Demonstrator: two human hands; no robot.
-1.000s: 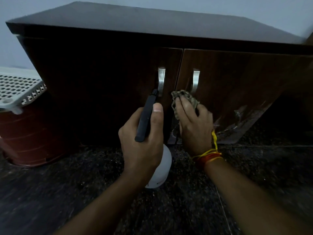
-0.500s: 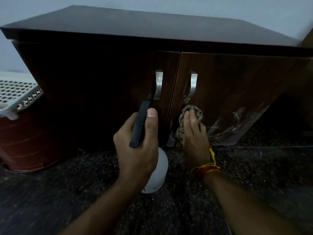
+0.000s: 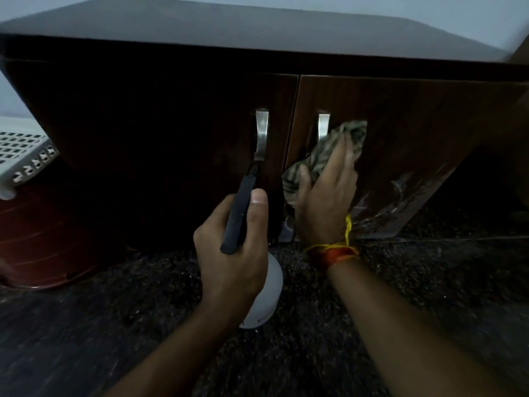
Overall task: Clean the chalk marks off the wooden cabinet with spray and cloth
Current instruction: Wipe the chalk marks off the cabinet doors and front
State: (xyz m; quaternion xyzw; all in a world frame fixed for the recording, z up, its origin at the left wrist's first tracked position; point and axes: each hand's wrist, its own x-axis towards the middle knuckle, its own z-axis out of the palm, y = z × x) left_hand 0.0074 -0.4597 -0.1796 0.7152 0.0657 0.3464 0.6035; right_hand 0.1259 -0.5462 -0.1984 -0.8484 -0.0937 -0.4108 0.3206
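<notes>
1. The left hand [image 3: 232,250] is wrapped tight around a spray bottle with a white round body and a long black top [image 3: 239,213]. The thumb lies along the black top.
2. The white body of the bottle pokes out under the left hand, above the dark speckled stone floor [image 3: 300,353].
3. The right hand [image 3: 326,199] is just beside the left hand, on its right side. The two hands do not touch.
4. The right hand lies flat with its fingers [image 3: 342,156] stretched out. It presses a striped grey and tan cloth [image 3: 320,156] against the right door [image 3: 400,138] of the dark brown wooden cabinet [image 3: 171,124].
5. The cloth sticks out above the fingers and to the left of the hand. It covers the low end of the shiny metal handle on the right door [image 3: 323,126].
6. Another shiny metal handle [image 3: 262,133] sits on the left door, just above the black tip of the spray bottle.
7. White smudgy marks [image 3: 400,202] show low on the right door, to the right of the right hand.
8. Red and yellow threads [image 3: 333,250] are tied around the right wrist.
9. Far to the left of the left hand stands a round red-brown tub [image 3: 37,239]. A white plastic basket with small holes [image 3: 25,156] rests on top of it.
</notes>
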